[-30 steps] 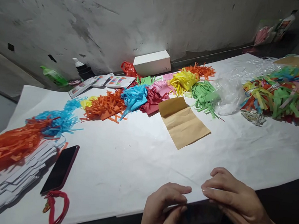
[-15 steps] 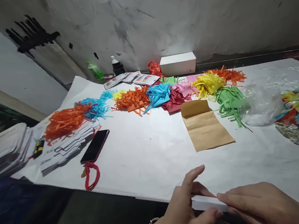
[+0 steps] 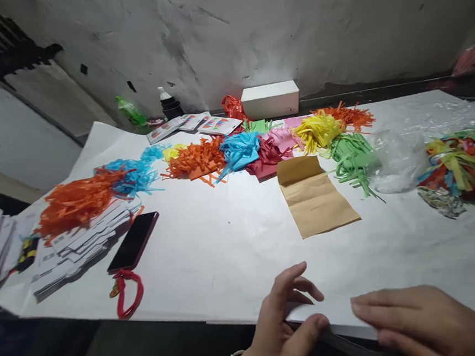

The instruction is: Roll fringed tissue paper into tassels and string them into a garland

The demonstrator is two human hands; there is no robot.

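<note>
My left hand (image 3: 285,323) is at the near edge of the big white paper sheet (image 3: 231,255) that covers the table. Its thumb runs along the edge and its fingers curl loosely over the top, pinching the sheet. My right hand (image 3: 428,327) lies beside it on the same edge, with its fingers stretched out flat and pointing left. A folded brown paper bag (image 3: 314,198) lies flat on the sheet beyond both hands.
Heaps of cut paper strips run along the back: orange (image 3: 75,202), blue (image 3: 237,150), yellow (image 3: 318,131), green (image 3: 353,157), mixed (image 3: 467,165). A black phone (image 3: 133,242) with a red cord (image 3: 127,293) lies left, beside printed cards (image 3: 82,239). A white box (image 3: 270,99) and crumpled clear plastic (image 3: 393,158) sit further back.
The view swung left, then slightly back right. My hands went from fingers meeting at the table edge to spreading along the sheet's edge; my left fingers have lifted a little.
</note>
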